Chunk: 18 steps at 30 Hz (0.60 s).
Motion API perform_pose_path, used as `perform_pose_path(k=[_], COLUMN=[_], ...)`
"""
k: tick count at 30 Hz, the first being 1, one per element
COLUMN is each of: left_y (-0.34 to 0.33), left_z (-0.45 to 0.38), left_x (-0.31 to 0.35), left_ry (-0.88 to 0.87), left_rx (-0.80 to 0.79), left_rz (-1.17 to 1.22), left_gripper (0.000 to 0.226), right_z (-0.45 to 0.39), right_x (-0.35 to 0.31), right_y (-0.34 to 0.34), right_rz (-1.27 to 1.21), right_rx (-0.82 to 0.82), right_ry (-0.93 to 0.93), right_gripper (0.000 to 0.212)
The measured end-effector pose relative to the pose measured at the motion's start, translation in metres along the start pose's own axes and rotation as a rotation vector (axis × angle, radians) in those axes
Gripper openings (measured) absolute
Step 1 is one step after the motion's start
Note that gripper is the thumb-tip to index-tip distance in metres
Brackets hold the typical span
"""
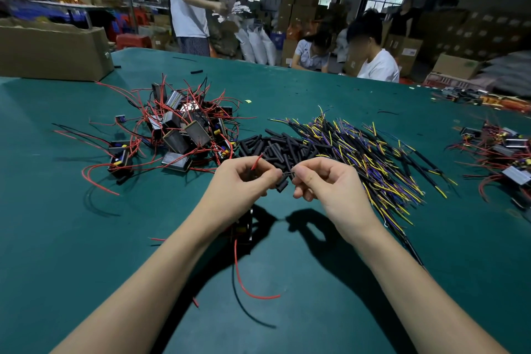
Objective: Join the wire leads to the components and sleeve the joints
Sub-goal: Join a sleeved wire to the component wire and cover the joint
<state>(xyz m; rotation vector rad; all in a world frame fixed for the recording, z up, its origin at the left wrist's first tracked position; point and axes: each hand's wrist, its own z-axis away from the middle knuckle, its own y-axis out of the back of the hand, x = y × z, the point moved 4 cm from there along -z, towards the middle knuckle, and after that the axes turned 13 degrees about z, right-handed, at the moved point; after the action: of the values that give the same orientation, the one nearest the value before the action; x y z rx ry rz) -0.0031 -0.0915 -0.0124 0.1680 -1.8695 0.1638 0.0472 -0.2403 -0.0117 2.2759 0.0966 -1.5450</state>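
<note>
**Two hands, one joint, three heaps in reach**

Two hands meet over the green surface (pixel 316 282). The left hand (pixel 241 181) has its fingers (pixel 270 177) curled, pinching one red lead (pixel 257 162) whose end sticks up past the thumb. The right hand (pixel 324 181) is likewise curled, its fingers (pixel 301 174) pinching one thin bare wire end (pixel 288 173) that bridges the gap between the two hands. One black sleeve (pixel 282 184) hangs just below that gap; which fingers hold it cannot be told.

Beyond the fingers lie three heaps. Ahead and to the left is a pile of boxy components (pixel 184 129) trailing red and black leads, too tangled to count. Directly ahead is a heap of short black sleeves (pixel 275 146), dozens at least. Ahead and to the right spreads a fan of yellow and purple wires (pixel 373 158), also beyond counting.

Under the left wrist sits one component (pixel 242 231), partly hidden, with one red wire (pixel 244 282) and one black wire (pixel 244 310) curling back toward the person. A fourth heap of components (pixel 500 149) lies well off to the right.

One cardboard box (pixel 51 52) stands far left. Four other people are in view beyond the surface.
</note>
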Motion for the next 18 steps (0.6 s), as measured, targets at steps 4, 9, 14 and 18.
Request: perform_pose_path(k=[4, 9, 14, 18], left_y=[0.001, -0.002, -0.004, -0.004], left_z=[0.000, 0.002, 0.004, 0.003], left_x=[0.002, 0.002, 0.003, 0.004], left_ry=[-0.001, 0.001, -0.006, -0.001], left_rx=[-0.002, -0.006, -0.005, 0.013], left_rz=[-0.006, -0.028, -0.043, -0.032], left_gripper=[0.017, 0.019, 0.019, 0.023], right_z=[0.000, 0.003, 0.004, 0.003], right_x=[0.001, 0.001, 0.001, -0.001], right_y=[0.000, -0.006, -0.010, -0.005], right_rz=[0.026, 0.015, 0.005, -0.007], right_rx=[-0.009, -0.008, -0.027, -0.045], right_ry=[0.004, 0.014, 0.022, 0.011], right_gripper=[0.015, 0.015, 0.014, 0.012])
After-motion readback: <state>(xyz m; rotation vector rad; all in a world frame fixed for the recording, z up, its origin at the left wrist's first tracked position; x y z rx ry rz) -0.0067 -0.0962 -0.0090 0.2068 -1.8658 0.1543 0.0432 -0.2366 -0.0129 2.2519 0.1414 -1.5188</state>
